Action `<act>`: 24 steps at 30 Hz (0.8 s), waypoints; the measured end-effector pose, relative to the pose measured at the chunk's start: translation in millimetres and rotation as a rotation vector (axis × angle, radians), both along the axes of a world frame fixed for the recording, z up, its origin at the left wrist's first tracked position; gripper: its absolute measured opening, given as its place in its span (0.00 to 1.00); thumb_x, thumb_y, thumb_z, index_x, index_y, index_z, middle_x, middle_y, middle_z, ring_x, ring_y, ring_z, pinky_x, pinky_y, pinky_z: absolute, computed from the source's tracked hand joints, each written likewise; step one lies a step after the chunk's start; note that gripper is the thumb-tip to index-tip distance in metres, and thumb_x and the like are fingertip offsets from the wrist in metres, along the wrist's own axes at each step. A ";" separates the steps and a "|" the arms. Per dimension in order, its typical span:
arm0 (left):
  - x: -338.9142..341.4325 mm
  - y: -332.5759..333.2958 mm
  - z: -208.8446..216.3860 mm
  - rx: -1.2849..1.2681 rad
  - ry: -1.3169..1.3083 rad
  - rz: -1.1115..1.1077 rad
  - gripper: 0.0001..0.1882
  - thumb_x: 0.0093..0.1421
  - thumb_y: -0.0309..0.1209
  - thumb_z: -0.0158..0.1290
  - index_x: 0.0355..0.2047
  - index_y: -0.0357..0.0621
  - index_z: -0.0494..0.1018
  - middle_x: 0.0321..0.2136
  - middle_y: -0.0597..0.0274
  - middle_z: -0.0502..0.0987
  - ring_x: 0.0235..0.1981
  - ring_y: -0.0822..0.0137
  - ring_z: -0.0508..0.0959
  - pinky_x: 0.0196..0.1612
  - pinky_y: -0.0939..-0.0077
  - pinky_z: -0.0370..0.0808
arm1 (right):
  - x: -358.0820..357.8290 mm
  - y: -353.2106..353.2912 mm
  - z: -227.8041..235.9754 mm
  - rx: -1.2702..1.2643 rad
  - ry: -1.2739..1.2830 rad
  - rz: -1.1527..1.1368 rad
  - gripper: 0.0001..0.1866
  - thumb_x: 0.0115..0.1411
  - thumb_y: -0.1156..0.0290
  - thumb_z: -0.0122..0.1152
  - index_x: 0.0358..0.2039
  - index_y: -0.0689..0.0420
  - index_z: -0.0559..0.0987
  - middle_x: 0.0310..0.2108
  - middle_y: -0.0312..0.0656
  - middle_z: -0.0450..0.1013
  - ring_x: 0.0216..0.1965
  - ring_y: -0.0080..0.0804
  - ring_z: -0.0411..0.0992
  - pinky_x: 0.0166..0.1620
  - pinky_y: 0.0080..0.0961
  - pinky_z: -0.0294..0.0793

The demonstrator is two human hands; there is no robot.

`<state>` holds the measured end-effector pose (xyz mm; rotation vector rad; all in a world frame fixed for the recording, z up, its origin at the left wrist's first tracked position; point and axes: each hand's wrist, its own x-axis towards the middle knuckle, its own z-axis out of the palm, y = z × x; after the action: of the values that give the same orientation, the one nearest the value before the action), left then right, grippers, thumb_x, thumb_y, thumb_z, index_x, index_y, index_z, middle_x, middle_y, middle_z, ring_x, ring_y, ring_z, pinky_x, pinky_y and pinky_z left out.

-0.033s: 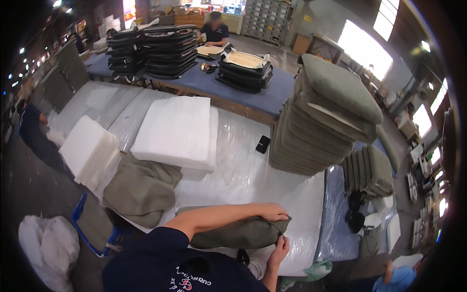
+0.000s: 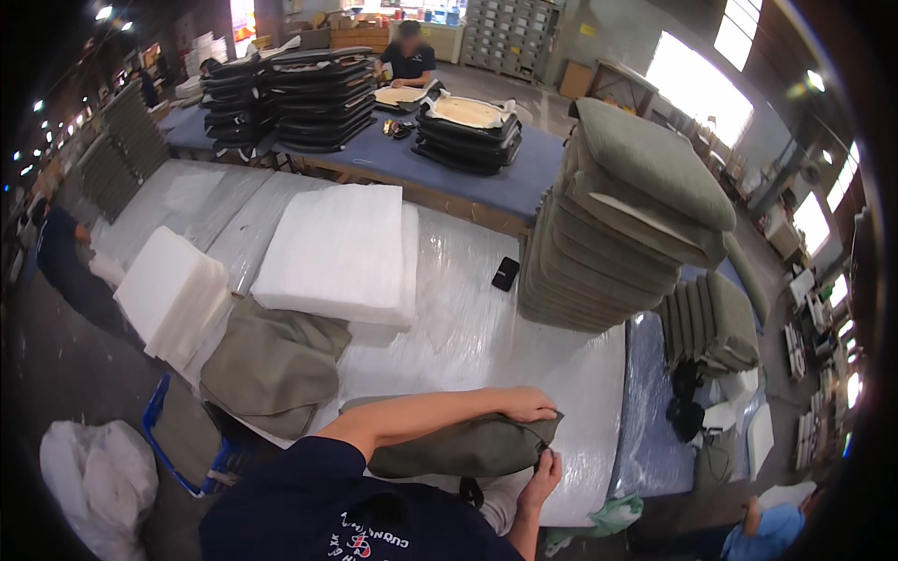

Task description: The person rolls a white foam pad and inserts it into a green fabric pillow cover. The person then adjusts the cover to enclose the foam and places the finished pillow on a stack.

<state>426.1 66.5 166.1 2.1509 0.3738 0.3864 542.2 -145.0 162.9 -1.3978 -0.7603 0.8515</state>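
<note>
Olive-green fabric cushion (image 2: 458,447), one, lies lengthwise left to right on the plastic-covered table (image 2: 486,327); left hand (image 2: 528,405) and right hand (image 2: 543,472) fingers pinch its right end.

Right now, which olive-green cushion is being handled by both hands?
The stuffed olive cushion at the table's near edge; left hand and right hand grip its corner, unlike the tall stack.

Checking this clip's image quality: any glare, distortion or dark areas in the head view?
Head view: windows blow out at upper right; plastic-covered table shows sheen; fisheye bends the edges, corners black; left hand and right hand on the green cushion stay sharp.
</note>
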 end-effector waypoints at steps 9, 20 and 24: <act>9.3 -18.6 12.4 -0.014 -0.027 0.041 0.20 0.74 0.43 0.46 0.49 0.42 0.79 0.44 0.41 0.81 0.47 0.39 0.79 0.51 0.50 0.74 | -15.0 -5.3 9.2 -0.053 0.173 -0.248 0.17 0.77 0.61 0.51 0.53 0.62 0.77 0.49 0.42 0.75 0.48 0.27 0.72 0.54 0.26 0.72; 20.3 22.6 -11.4 -0.415 0.160 0.115 0.21 0.73 0.44 0.49 0.44 0.36 0.80 0.36 0.45 0.83 0.37 0.56 0.80 0.47 0.62 0.76 | -0.9 50.1 -21.7 -0.090 -0.008 -0.307 0.15 0.76 0.62 0.51 0.38 0.62 0.76 0.29 0.34 0.70 0.34 0.19 0.63 0.40 0.25 0.67; 22.5 15.8 -19.6 -0.413 0.055 0.129 0.21 0.75 0.44 0.49 0.45 0.36 0.80 0.35 0.56 0.84 0.37 0.64 0.79 0.47 0.67 0.75 | 5.5 51.9 -50.6 -0.170 0.036 -0.278 0.16 0.77 0.61 0.51 0.40 0.60 0.79 0.34 0.30 0.74 0.39 0.16 0.67 0.44 0.20 0.69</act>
<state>448.5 82.3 146.5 1.7417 0.5730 0.2935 547.7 -93.2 112.3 -1.5913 -0.4593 0.7325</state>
